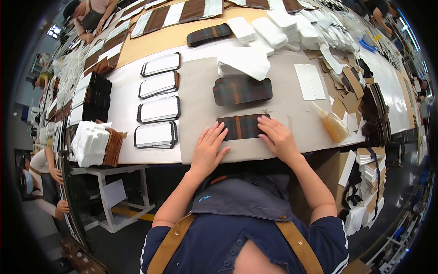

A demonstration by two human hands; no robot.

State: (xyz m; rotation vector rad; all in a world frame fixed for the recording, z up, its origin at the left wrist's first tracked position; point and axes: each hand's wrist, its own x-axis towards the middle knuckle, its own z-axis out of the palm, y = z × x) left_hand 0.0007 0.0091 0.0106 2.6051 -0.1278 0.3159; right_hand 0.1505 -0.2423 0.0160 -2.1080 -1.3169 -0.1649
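A dark plaid fabric piece with one orange-brown stripe lies flat on a grey-beige board near the table's front edge. At its left end rests my left hand, fingers stretched out and the thumb apart. My right hand lies over the right end, fingertips on the fabric and nothing gripped. Just beyond is a thicker stack of matching plaid pieces. Behind that stack sits a pile of white rectangular pieces, its top sheet askew.
Several white panels with dark edges form a column on the left, near white blocks and black stacks. A bottle of amber liquid leans at right, near white strips and brown scraps. Other people work at far left.
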